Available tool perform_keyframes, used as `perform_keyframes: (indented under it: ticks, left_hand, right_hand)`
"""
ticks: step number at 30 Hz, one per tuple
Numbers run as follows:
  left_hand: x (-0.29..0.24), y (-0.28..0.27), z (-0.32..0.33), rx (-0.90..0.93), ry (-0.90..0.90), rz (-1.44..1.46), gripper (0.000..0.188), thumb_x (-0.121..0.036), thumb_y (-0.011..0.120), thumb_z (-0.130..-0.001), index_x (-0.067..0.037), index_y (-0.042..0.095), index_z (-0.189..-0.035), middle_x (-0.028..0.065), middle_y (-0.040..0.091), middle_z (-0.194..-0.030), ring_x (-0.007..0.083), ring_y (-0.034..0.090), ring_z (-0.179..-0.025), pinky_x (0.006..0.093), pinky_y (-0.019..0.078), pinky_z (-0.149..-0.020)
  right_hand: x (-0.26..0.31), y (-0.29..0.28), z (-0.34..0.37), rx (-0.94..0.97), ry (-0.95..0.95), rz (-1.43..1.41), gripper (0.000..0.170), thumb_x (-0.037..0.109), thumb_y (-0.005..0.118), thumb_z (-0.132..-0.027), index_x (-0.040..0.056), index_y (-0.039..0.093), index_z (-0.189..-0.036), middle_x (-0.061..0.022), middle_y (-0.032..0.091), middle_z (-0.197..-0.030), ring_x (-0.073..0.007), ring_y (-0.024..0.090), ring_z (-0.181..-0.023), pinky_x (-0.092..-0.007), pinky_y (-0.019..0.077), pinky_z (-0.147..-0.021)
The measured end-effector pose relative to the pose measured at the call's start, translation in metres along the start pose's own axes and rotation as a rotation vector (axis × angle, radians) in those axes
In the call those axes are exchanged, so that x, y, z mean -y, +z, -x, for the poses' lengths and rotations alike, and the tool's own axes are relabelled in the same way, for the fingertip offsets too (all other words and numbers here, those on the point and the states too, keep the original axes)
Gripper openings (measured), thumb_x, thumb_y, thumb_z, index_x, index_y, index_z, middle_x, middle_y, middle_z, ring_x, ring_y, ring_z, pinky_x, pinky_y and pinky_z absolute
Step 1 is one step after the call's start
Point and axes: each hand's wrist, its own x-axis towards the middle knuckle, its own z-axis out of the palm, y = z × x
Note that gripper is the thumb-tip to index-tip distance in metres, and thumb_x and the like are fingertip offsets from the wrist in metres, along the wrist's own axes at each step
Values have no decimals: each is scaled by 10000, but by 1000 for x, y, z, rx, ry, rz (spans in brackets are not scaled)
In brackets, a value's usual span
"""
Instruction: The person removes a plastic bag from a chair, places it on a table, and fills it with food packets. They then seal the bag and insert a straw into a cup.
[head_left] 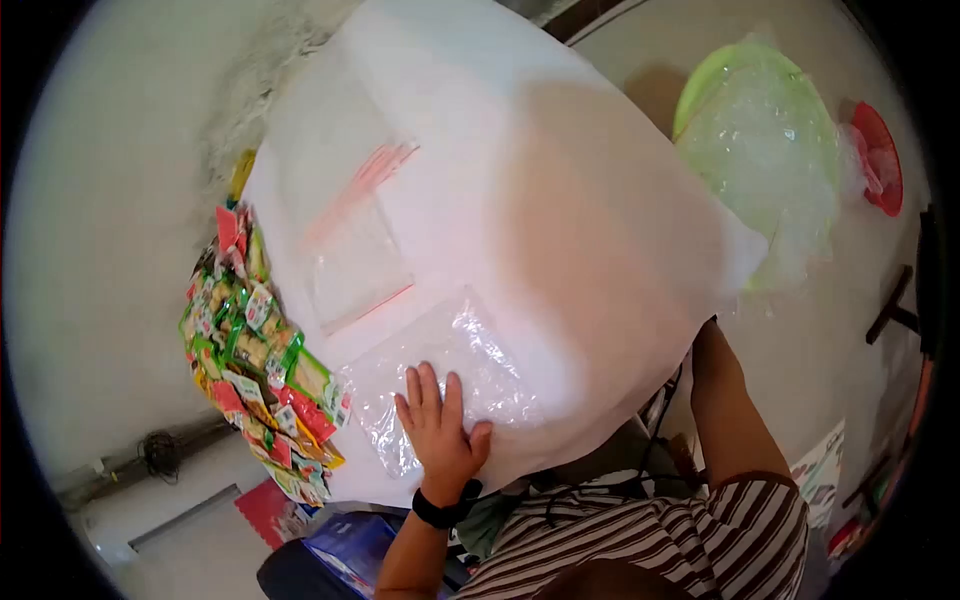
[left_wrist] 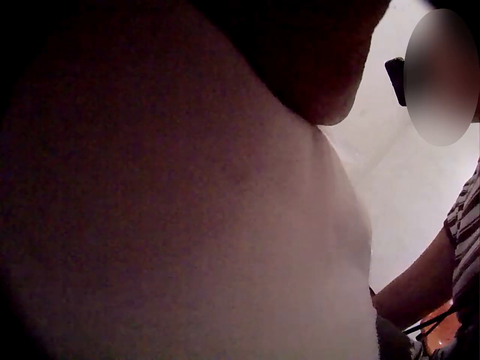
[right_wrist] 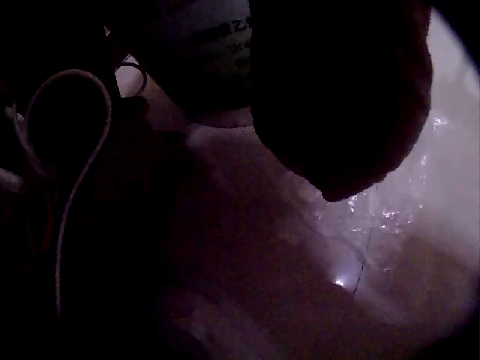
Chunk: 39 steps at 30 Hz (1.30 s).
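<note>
My left hand (head_left: 440, 435) lies flat with spread fingers on a clear plastic bag (head_left: 490, 365) near the front of the white-covered table (head_left: 440, 60). In the left wrist view the same hand (left_wrist: 322, 60) is a dark shape above the white cover. My right arm reaches down past the table's right edge, so the hand is hidden in the head view. The right wrist view shows the right hand (right_wrist: 345, 97) as a dark silhouette beside shiny clear plastic (right_wrist: 390, 217); I cannot tell whether it holds anything. Beyond the left hand lie clear bags with red strips (head_left: 345, 265).
Colourful snack packets (head_left: 255, 340) are heaped along the table's left edge. To the right stands a light green basin (head_left: 705, 75) with clear plastic in it, and farther off a red basin (head_left: 885, 150). A blue box (head_left: 350, 545) is below the front left edge.
</note>
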Motion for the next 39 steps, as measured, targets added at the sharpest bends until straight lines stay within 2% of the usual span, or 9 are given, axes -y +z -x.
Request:
perform_keyframes:
  ticks: [6,7,13,17,21,25,32,34,39]
  left_hand:
    - [-1,-1,-1,-13,-37,18,589,-445,459,-876,-59,429,-1321,216,286,-1428,403,240,-1326,593,135,-1027]
    - [-1,-2,-3,-14,-55,24,584,-430,477,-870,-67,428,-1325,206,281,-1433,397,230,-1331,598,136,-1025]
    - [-2,1,-8,-124,-84,101,599,-259,554,-819,-54,378,-1353,189,242,-1455,373,175,-1356,576,124,-1042]
    - [7,-4,-2,-425,19,403,537,-168,580,-800,-51,434,-1303,202,304,-1418,389,229,-1332,586,140,-1036]
    - [2,-21,36,-694,200,410,516,-135,566,-796,-45,441,-1288,191,382,-1369,366,314,-1295,547,150,-1055]
    - [-21,-20,77,-361,173,1153,629,-155,556,-777,-56,342,-1361,134,348,-1405,282,292,-1323,465,188,-1078]
    - [-4,-22,77,-292,-95,1771,711,-151,494,-875,-85,62,-1436,146,207,-1464,225,176,-1367,363,230,-1057]
    - [3,-17,72,-271,-112,1720,531,-144,501,-907,-57,275,-1381,129,422,-1313,196,406,-1214,304,342,-967]
    - [26,-23,70,-264,-382,1590,221,-143,553,-891,-40,584,-1084,-4,576,-869,83,512,-740,194,406,-666]
  right_hand:
    - [-2,-22,37,86,-175,-91,562,324,478,-891,91,321,-1377,-114,308,-1437,-300,231,-1345,-566,220,-1050]
    - [-9,-9,36,-127,-314,56,570,313,557,-847,86,382,-1339,-117,396,-1374,-278,338,-1289,-527,300,-1015]
    - [76,-218,178,59,-399,65,148,175,644,-737,30,650,-765,-145,600,-988,-342,593,-820,-397,484,-730]
    - [116,-319,261,15,-653,3,108,119,656,-733,39,668,-805,-86,631,-810,-278,604,-785,-365,478,-681]
    - [183,-391,344,-226,-921,-449,44,36,656,-748,2,663,-775,-78,621,-801,-208,611,-755,-308,482,-675]
    - [250,-400,364,-319,-880,-844,89,70,654,-773,0,651,-828,-76,628,-866,-179,619,-803,-286,488,-686]
    - [309,-375,298,8,-963,-1735,104,100,588,-864,7,597,-909,-68,614,-866,-197,637,-834,-332,547,-679]
    - [313,-368,282,42,-1004,-1816,38,87,585,-863,53,586,-879,-50,610,-867,-188,634,-844,-334,552,-694]
    - [294,-361,245,-69,-937,-1789,157,49,590,-843,59,544,-993,-31,582,-846,-164,619,-815,-318,546,-687]
